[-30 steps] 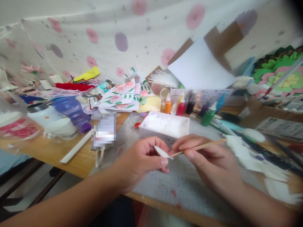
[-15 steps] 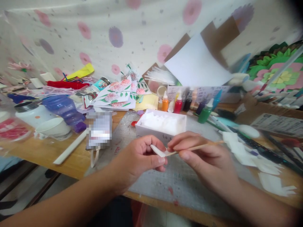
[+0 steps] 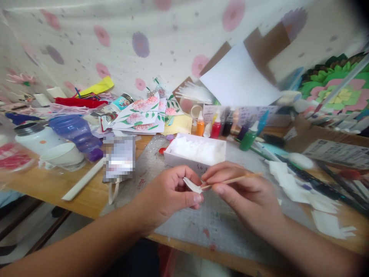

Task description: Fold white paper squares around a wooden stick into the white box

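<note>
My left hand is curled and pinches a small white paper petal between thumb and fingers. My right hand grips a thin wooden stick whose tip lies against the petal's edge. Both hands hover just above a grey cutting mat. Right behind them stands a white box holding white paper pieces.
Small paint bottles line up behind the box. A blue plastic bottle, a white jar and a white bowl stand at the left. White paper cut-outs lie at the right. Floral cards lie behind; a spotted cloth hangs beyond.
Both hands have drifted slightly left and up in the picture with the petal and stick still together. The grip on each has stayed the same.
</note>
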Tool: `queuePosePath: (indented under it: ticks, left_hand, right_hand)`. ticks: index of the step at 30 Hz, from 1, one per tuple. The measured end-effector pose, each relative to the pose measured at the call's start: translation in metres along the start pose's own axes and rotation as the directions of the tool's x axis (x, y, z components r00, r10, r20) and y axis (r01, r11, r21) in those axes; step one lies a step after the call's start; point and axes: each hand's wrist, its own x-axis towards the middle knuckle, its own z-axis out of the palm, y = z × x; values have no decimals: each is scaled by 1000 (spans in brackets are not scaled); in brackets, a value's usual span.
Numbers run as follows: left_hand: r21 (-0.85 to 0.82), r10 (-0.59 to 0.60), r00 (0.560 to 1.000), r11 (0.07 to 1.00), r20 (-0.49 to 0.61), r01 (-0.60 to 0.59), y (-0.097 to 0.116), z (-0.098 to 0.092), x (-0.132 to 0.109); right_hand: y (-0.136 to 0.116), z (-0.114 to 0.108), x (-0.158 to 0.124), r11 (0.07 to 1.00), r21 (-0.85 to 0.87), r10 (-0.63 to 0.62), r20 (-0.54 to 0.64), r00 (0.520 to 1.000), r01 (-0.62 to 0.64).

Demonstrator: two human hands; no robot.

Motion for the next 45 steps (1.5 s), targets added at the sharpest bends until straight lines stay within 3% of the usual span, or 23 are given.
queuePosePath:
  ticks: [10,21,38,45]
  left_hand:
    - [-75,32,999,997,-13,-33,0,1,-2]
    - [91,73,997,993,7,-73,-3,-4,0]
    - [52,40,999,998,22,-41,1,0,-1]
    - [23,91,996,996,14,-91,0,0,2]
  right_hand:
    - [1,-1,-1,1000,-11,24,10,1000,-24]
    - [1,-2,0,999,3,55,8,998,-55]
    - [0,-3,0,999,-38,28,43,999,-27]
    - [4,0,-3,992,64,110,-40,993,-108]
